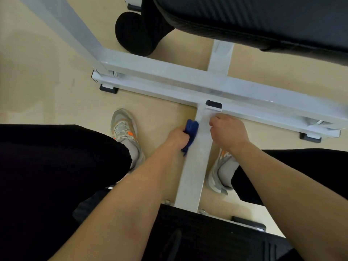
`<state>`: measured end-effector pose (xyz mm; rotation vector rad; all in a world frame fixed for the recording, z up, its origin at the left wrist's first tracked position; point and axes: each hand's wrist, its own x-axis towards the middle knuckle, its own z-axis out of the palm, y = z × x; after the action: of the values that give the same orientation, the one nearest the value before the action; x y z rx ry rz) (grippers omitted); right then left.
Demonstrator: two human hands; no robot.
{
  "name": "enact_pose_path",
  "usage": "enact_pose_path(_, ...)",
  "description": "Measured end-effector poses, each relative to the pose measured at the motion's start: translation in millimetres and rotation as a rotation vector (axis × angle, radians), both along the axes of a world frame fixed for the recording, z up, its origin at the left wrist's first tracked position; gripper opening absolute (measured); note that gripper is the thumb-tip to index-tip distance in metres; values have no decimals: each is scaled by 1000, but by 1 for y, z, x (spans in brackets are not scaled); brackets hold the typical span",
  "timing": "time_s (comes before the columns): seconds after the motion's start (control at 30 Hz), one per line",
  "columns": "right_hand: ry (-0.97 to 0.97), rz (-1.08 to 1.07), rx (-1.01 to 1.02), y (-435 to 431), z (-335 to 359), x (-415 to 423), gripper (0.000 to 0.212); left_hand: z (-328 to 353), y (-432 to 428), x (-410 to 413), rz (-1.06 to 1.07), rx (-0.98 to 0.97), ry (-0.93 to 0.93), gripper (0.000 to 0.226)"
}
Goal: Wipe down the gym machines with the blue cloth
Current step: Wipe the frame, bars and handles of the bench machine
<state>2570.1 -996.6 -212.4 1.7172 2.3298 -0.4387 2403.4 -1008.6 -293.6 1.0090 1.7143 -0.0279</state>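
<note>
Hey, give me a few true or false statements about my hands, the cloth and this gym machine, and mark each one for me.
1. The right hand grips the blue cloth. False: the left hand grips it.
2. The blue cloth lies against the white bar that runs between the shoes. True.
3. A black foam roller sits beyond the white crossbar. True.
4. The shoes are black. False: they are grey with orange accents.
</note>
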Motion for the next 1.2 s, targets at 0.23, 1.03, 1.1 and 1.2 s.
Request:
enact_pose_path(0.23, 26, -71, 54, -6, -11, 1, 24, 22, 26, 24, 436, 130, -340, 32)
enact_pose_path(1.03, 173, -464, -150, -40, -7, 12, 27, 53, -13, 28, 22, 235, -94, 35)
enact_pose_path(1.1, 225, -488, -209, -41, -6, 6, 29, 52, -23, 17, -93, 246, -79, 33)
enact_pose_path(1.2, 421, -493, -345, -54, -1, -4, 56, 62, -40, 11, 52, 227, -225, 38)
